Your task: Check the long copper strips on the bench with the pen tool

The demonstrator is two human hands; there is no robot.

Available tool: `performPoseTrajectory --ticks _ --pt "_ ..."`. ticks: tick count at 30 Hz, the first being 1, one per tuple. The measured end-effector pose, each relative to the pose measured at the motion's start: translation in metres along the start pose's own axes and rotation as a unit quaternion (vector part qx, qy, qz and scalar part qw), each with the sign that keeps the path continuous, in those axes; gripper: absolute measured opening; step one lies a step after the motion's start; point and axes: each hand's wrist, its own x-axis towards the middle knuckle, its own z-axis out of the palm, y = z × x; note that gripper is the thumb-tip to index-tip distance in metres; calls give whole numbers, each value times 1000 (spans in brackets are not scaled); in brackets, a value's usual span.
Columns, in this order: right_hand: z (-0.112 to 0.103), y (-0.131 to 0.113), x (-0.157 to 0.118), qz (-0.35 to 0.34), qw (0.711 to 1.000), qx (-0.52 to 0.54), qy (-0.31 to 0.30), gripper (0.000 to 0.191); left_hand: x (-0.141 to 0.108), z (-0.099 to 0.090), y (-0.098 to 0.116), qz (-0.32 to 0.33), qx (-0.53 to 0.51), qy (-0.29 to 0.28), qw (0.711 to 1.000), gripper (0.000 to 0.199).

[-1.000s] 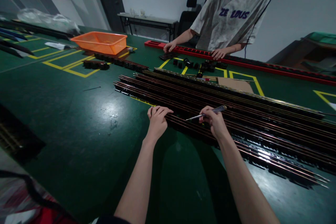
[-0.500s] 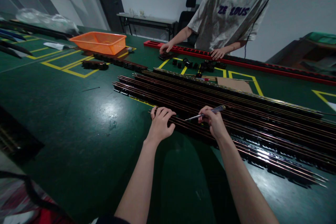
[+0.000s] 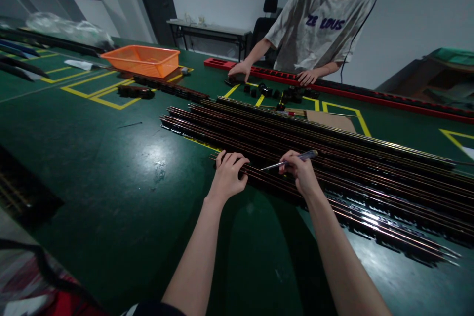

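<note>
"So, where did the dark strip (image 3: 272,181) lie in relation to the two hands?"

"Across the front of the person, along the near side of a row of long strips (image 3: 259,131). A stretch of it showed between the left hand (image 3: 229,175) and the right hand (image 3: 299,170), with thin copper-coloured rods (image 3: 255,173) running along it."

"Were the hands together?"

"No, apart. The left one was clamped over the strip near its left end, fingers across the top and thumb on the near side. Rod tips poked out just past those fingers."

"And the other?"

"Closed around a screwdriver (image 3: 306,155), whose shaft slanted down to the left, toward the stretch between the hands. I couldn't tell whether the tip touched the strip or hovered just above it."

"What else lay about?"

"The row stretched away beyond both hands over the green table (image 3: 122,177). An orange basket (image 3: 142,63) stood well apart, at the far left. Across the table, one of a co-worker's hands (image 3: 307,77) rested on a long red rail (image 3: 348,91)."
</note>
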Motion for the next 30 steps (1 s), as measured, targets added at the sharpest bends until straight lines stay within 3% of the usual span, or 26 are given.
performPoseTrajectory --ticks 11,30 --pt "2 0 0 -4 1000 -6 -5 15 2 -2 1 -23 -8 -3 1000 30" --pt "8 -1 -5 10 993 -72 -91 22 3 -1 -2 -54 -1 8 999 47"
